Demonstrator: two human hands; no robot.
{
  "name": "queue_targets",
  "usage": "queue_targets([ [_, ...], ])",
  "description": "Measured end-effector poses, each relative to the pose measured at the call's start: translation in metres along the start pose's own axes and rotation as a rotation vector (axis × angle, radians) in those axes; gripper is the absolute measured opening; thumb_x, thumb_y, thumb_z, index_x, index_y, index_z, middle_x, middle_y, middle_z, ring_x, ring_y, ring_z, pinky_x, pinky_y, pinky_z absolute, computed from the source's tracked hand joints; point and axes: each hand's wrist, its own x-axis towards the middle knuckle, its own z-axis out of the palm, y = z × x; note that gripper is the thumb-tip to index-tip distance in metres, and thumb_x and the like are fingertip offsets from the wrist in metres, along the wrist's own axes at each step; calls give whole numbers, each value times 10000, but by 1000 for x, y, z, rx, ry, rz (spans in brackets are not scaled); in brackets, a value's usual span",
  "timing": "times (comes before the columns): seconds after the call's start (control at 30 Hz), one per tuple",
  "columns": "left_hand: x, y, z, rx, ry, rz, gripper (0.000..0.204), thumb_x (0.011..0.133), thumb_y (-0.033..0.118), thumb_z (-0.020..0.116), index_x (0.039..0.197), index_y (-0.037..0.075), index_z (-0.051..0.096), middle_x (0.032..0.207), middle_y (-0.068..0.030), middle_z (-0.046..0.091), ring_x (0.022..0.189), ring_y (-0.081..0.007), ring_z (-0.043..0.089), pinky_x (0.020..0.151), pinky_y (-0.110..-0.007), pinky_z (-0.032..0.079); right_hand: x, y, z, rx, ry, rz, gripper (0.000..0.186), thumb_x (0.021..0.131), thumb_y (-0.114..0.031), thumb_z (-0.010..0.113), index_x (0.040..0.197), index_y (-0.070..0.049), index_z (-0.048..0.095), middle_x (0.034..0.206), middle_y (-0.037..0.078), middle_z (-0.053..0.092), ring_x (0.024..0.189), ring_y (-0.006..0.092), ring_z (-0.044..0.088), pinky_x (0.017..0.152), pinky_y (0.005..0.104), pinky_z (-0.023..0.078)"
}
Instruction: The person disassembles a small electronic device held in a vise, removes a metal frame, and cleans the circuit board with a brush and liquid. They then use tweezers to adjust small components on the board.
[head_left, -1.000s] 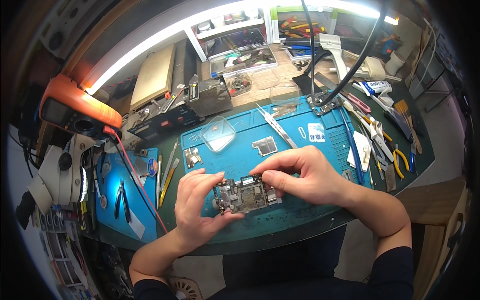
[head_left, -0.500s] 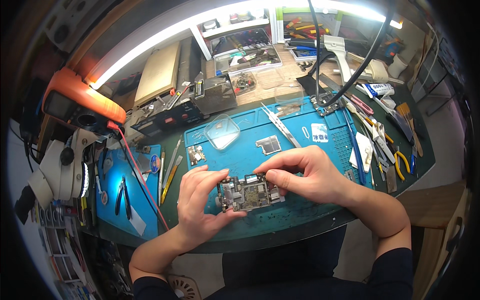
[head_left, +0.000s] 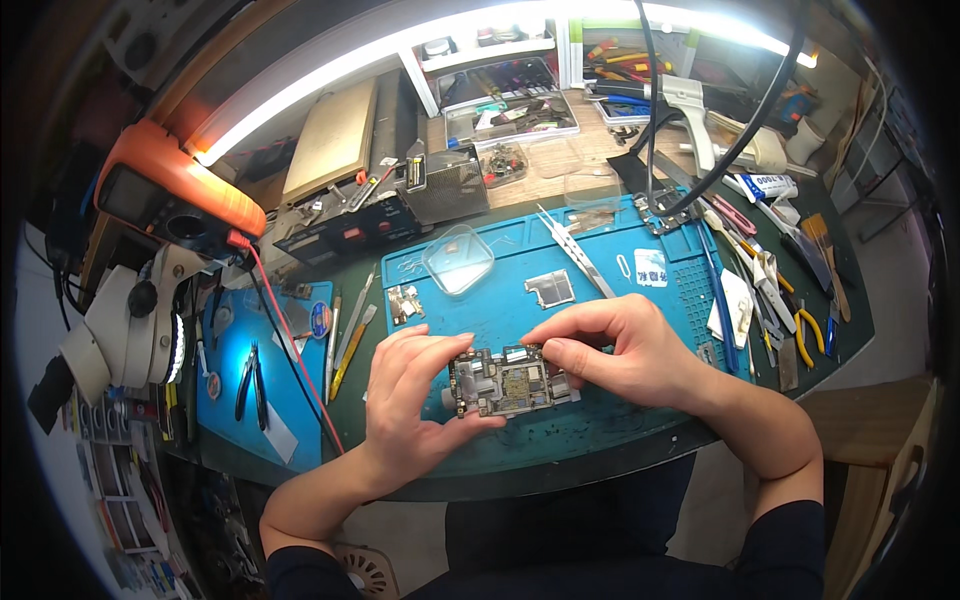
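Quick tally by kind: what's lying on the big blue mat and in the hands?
Circuit board, held by left hand and right hand: 1
Metal shield plates: 1
Small board pieces: 1
Clear round lids: 1
Tweezers: 1
Total: 5

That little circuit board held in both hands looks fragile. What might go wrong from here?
The circuit board is pinched only by fingertips of the left hand and right hand, above the blue mat, so it might slip and drop. Bare fingers press on its exposed parts, which could smudge or bend them. Tweezers and a loose metal shield lie close behind and could get knocked.
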Motion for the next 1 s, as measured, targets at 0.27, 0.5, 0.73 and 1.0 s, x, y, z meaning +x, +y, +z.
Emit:
queue_targets([
  [0.27, 1, 1, 1, 8, 9, 2, 740, 698, 357, 961, 1290, 14, 678, 1174, -109, 721, 1099, -324, 652, 1048, -514, 496, 0, -1, 0, -34, 10, 7, 206, 1007, -130, 703, 1154, -14, 790, 830, 21, 743, 735, 38, 619, 642, 240, 489],
  [0.5, 0, 1, 1, 14, 7, -4, 742, 704, 370, 956, 1292, 13, 678, 1166, -108, 723, 1094, -316, 655, 1050, -515, 492, 1, 1, 1, -68, 17, -33, 200, 1007, -135, 707, 1143, -15, 792, 838, 28, 743, 729, 46, 611, 641, 248, 487],
  [0.73, 1, 1, 2, 22, 9, -2, 733, 719, 392, 948, 1287, 12, 683, 1172, -110, 721, 1097, -319, 654, 1054, -512, 491, 0, 2, 0, -81, 27, -50, 198, 1008, -142, 710, 1139, -18, 793, 832, 26, 739, 726, 48, 607, 640, 248, 485],
  [1.0, 0, 2, 2, 20, 1, -19, 743, 728, 373, 944, 1318, 13, 673, 1200, -111, 712, 1112, -327, 646, 1059, -505, 488, 0, 0, -1, -65, 32, -18, 205, 1013, -149, 709, 1149, -16, 787, 850, 28, 748, 740, 46, 616, 650, 247, 493],
])
